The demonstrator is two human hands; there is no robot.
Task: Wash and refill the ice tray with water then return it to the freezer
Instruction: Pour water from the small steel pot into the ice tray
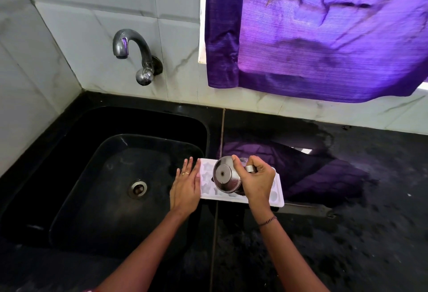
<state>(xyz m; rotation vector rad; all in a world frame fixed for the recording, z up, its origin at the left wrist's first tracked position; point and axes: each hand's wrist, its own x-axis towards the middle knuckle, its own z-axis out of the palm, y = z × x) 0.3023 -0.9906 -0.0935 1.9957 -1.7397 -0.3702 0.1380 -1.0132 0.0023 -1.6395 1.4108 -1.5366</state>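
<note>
A white ice tray (276, 195) with star-shaped and round cells lies flat on the black counter, just right of the sink. My right hand (256, 179) grips a small steel cup (225, 178) by its rim and handle. The cup is tipped far over above the tray's middle, its base facing me. My left hand (186, 186) rests with straight fingers against the tray's left edge, at the sink's rim. The tray's middle cells are hidden under the cup and my right hand.
A black sink (111, 190) with a steel drain (138, 188) takes up the left. A steel tap (134, 54) juts from the tiled wall above it. A purple curtain (324, 32) hangs at the upper right. The black counter (359, 234) looks wet.
</note>
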